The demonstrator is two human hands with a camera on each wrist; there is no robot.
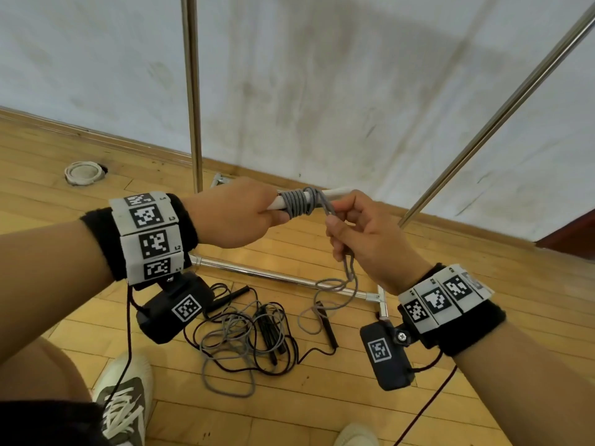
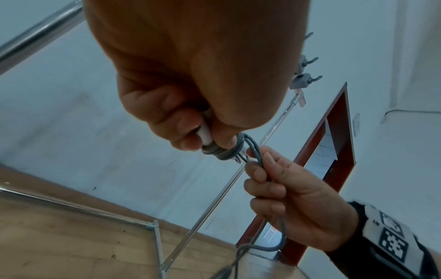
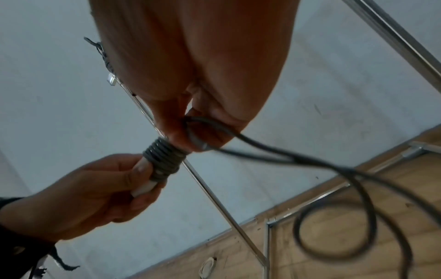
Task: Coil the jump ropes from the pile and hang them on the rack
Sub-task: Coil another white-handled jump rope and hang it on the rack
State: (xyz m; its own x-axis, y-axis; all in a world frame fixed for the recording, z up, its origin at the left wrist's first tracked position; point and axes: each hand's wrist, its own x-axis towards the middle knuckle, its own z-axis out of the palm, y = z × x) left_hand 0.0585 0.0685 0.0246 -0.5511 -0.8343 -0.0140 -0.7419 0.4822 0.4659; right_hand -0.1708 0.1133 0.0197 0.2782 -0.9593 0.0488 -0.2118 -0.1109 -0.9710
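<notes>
Our right hand has its fingers curled round the free run of the grey rope, pinching it just beside the white handles, on the side away from our left hand. The left hand is closed tight on the near end of those handles, thumb and fingers wrapped round them, holding them level above the floor. Between the two hands, the coil sits snug on the handles in close side-by-side turns, with one looser turn crossing over at the right-hand end.

The step in hand looks like winding the remaining rope onto the handles. To do it well, we judge we should keep the left grip still and let the right hand carry each turn round, laying it against the last one and not on top. Steady tension matters: slack would let the turns slide toward the free end of the handles. The tail hangs below the handles and trails into loops on the floor, so we would feed it through the fingers and shake out twists as they come.

Further below the handles, the pile of dark and grey ropes lies tangled by the rack's base bar; our tail runs near it and could snag. The rack's upright stands behind the handles, with hooks visible higher up in the left wrist view.
</notes>
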